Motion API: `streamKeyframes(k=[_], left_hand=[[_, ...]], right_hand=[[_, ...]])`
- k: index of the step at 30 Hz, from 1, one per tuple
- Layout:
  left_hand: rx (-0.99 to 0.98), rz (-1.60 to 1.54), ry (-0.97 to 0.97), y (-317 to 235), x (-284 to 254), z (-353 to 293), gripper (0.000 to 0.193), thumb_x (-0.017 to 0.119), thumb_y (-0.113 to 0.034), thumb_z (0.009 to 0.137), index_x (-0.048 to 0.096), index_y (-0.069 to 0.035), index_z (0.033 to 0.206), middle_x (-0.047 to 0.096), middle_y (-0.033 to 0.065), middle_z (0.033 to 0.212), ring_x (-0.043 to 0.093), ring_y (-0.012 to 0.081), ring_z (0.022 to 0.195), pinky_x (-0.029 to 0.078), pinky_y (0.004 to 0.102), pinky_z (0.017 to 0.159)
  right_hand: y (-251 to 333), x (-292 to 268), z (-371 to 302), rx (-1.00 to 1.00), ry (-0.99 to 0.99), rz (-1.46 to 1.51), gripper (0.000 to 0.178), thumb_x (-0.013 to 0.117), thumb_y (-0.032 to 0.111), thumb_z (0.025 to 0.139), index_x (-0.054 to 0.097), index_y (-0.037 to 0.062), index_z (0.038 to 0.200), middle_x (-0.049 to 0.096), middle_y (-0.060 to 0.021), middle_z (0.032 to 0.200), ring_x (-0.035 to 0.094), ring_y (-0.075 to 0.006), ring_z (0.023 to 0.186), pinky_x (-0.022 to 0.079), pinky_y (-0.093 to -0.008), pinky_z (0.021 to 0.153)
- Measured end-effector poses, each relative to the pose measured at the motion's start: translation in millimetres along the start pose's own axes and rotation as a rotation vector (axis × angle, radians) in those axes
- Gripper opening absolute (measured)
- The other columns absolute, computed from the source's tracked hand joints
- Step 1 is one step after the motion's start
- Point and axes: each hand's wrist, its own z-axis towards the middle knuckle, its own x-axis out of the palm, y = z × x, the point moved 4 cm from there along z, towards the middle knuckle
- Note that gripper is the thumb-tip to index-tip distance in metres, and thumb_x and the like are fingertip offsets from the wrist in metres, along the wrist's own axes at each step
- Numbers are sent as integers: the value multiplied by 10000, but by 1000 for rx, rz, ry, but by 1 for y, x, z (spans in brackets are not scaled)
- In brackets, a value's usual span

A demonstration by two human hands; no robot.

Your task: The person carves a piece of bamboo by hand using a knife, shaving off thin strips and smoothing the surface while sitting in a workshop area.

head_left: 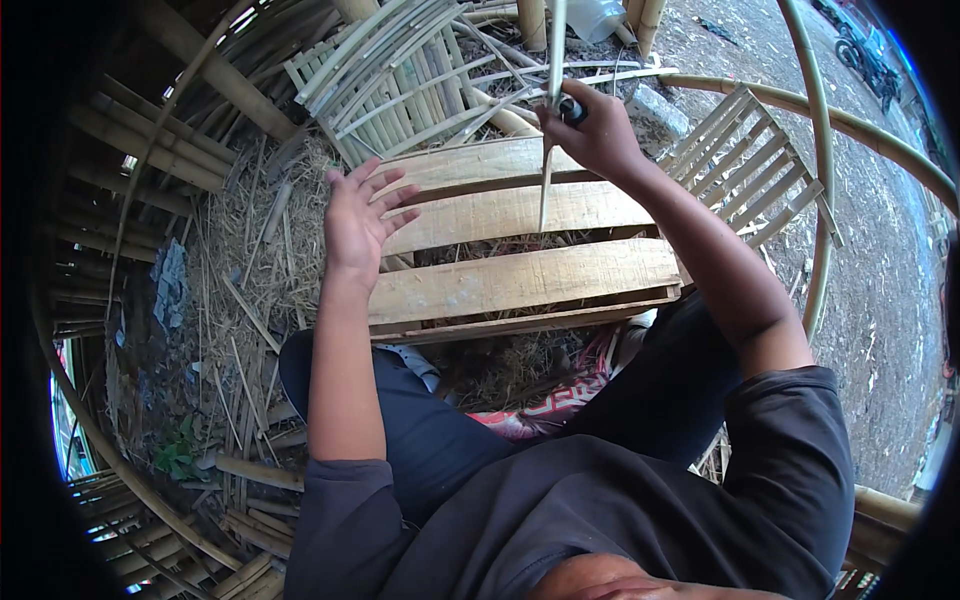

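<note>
A long thin pale strip [556, 50], which looks like split bamboo, stands nearly upright in front of my right hand [597, 130]. That hand is closed, with the strip at its fingers and a dark round-ended piece [572, 110] showing in its grip; I cannot make out what the dark piece belongs to. My left hand [362, 215] is raised, palm turned inward and fingers spread, holding nothing. Under both hands lies a low wooden bench [520, 280] of broad planks with gaps between them. The strip's lower end hangs over the middle plank.
Beyond the bench lie slatted bamboo panels [400, 95] and loose strips. Another slatted panel [745, 165] leans at the right, by a curved bamboo pole [822, 200]. Straw and shavings [250, 240] cover the ground at left. A motorcycle [868, 68] stands far right.
</note>
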Motion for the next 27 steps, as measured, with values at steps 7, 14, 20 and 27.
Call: streamKeyframes(k=[7, 14, 20, 27], left_hand=[[-169, -169, 94, -1, -19, 11, 578, 362, -496, 1040, 510, 3, 1292, 633, 163, 1130, 654, 278, 1033, 544, 401, 867], [-610, 2, 519, 7, -13, -9, 599, 384, -454, 1028, 616, 90, 1116, 689, 153, 809, 700, 191, 603, 592, 254, 512], [-663, 362, 732, 23, 25, -47, 622, 513, -495, 995, 526, 83, 1226, 676, 141, 945, 721, 221, 725, 607, 300, 532], [-601, 575, 827, 54, 50, -70, 400, 467, -276, 1053, 465, 45, 1292, 648, 166, 1016, 713, 243, 869, 619, 371, 740]], right_hand=[[34, -12, -9, -608, 101, -451, 482, 773, 279, 803, 673, 206, 1269, 669, -3, 644, 612, -162, 492, 501, -333, 482], [38, 10, -36, -878, 418, -632, 610, 742, 193, 788, 598, 275, 1375, 628, -6, 655, 616, -160, 573, 507, -334, 520], [42, 27, -60, -902, 533, -684, 476, 581, 173, 908, 600, 267, 1374, 565, -7, 609, 590, -181, 544, 491, -345, 517], [34, 35, -74, -885, 572, -739, 507, 565, 179, 909, 570, 279, 1406, 591, -27, 618, 612, -180, 557, 475, -347, 509]])
